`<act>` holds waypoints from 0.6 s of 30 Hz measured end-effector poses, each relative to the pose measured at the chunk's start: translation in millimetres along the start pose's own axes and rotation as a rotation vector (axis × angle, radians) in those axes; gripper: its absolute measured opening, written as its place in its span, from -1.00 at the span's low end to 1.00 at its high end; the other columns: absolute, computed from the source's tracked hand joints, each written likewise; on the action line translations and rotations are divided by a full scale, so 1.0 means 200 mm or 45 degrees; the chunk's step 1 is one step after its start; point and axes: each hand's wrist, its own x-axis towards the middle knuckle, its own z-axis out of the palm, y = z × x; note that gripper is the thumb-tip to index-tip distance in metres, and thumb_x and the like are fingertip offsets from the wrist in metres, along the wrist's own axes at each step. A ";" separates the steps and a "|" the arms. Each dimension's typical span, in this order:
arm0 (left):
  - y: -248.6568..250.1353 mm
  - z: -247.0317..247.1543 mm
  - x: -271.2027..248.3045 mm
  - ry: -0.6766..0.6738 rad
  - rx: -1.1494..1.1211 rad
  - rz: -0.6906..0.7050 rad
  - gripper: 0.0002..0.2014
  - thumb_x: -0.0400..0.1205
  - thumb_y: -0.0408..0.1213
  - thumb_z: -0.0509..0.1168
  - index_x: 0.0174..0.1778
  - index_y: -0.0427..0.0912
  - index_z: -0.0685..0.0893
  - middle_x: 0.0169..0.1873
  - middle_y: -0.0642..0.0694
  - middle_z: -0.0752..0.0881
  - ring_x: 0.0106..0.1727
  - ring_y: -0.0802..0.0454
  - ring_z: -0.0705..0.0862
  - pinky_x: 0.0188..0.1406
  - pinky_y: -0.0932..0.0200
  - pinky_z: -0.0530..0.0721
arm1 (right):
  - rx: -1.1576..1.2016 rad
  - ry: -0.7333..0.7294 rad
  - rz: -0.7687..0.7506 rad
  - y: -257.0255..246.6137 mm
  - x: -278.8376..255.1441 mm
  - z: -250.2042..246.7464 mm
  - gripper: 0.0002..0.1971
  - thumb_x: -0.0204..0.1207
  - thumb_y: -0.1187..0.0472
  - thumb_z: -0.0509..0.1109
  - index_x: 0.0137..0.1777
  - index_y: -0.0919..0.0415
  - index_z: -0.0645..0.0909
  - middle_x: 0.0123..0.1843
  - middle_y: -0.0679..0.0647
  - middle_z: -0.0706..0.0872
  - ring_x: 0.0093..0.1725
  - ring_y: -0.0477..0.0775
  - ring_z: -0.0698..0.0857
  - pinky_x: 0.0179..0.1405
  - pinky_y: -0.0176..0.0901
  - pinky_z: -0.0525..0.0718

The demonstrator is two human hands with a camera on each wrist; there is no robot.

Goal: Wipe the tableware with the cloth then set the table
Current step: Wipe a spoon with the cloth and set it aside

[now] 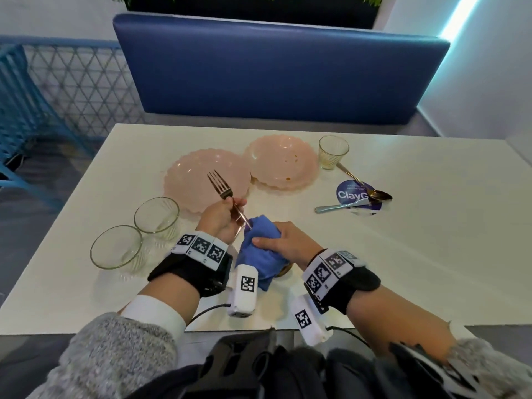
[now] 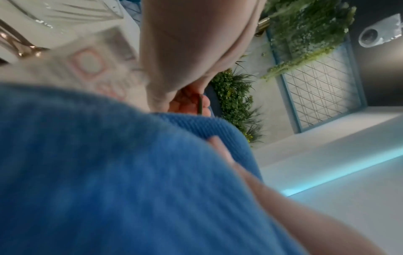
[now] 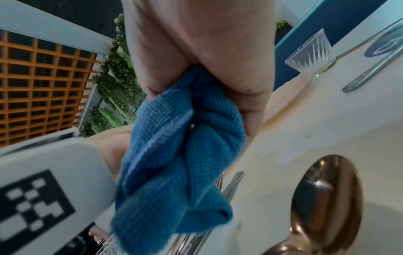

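My left hand (image 1: 227,214) holds a metal fork (image 1: 220,184) by its neck, tines pointing up and away over the table. My right hand (image 1: 270,240) grips a bunched blue cloth (image 1: 256,249) wrapped around the fork's handle, which is hidden inside it. In the left wrist view the cloth (image 2: 109,172) fills the lower left, and a thin strip of the handle (image 2: 199,107) shows between my fingers. The right wrist view shows the cloth (image 3: 179,155) hanging from my fist. Two pink scalloped plates (image 1: 190,168) (image 1: 283,162) lie beyond my hands; the right one has small brown specks.
Two clear glass bowls (image 1: 157,214) (image 1: 116,250) stand at my left. A small ribbed glass (image 1: 333,151), a gold spoon (image 1: 374,192) and a silver utensil (image 1: 336,208) lie right, by a blue round sticker (image 1: 349,194). Another gold spoon (image 3: 327,189) lies under my right wrist. A blue bench (image 1: 273,76) faces me.
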 end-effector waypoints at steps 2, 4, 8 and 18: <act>0.04 -0.02 0.01 0.068 -0.164 -0.008 -0.65 0.77 -0.31 -0.02 -0.32 -0.29 0.47 -0.44 -0.16 0.65 -0.32 0.02 0.52 -0.04 0.03 0.60 | -0.068 -0.072 0.068 0.01 -0.02 -0.05 -0.65 0.41 0.10 0.52 0.03 0.38 0.68 0.01 0.29 0.78 0.04 0.25 0.74 0.20 0.14 0.64; 0.09 -0.06 -0.01 0.059 -0.174 0.024 -0.68 0.77 -0.33 -0.01 -0.29 -0.29 0.46 -0.33 -0.16 0.53 -0.32 0.02 0.51 0.02 0.02 0.65 | -0.135 -0.115 0.112 0.02 -0.05 -0.13 -0.62 0.31 0.01 0.56 -0.03 0.30 0.70 0.02 0.29 0.78 0.07 0.28 0.74 0.20 0.16 0.63; 0.02 -0.14 -0.04 -0.157 0.935 0.246 -0.74 0.72 -0.26 0.12 -0.20 -0.16 0.66 -0.29 -0.09 0.60 -0.26 0.02 0.54 -0.31 0.22 0.58 | 0.091 0.097 0.088 0.04 -0.09 -0.30 -0.89 0.43 0.12 0.51 -0.14 0.12 0.69 -0.10 0.17 0.76 -0.05 0.17 0.71 -0.04 0.04 0.66; -0.50 -0.17 -0.16 -0.584 2.033 0.457 -0.80 0.64 -0.31 0.25 0.08 -0.28 0.72 0.08 -0.21 0.72 0.11 -0.09 0.64 -0.04 0.31 0.36 | 0.217 0.309 0.125 0.12 -0.12 -0.46 -0.88 0.45 0.10 0.48 -0.15 0.14 0.66 -0.18 0.11 0.74 -0.06 0.19 0.70 -0.14 -0.01 0.62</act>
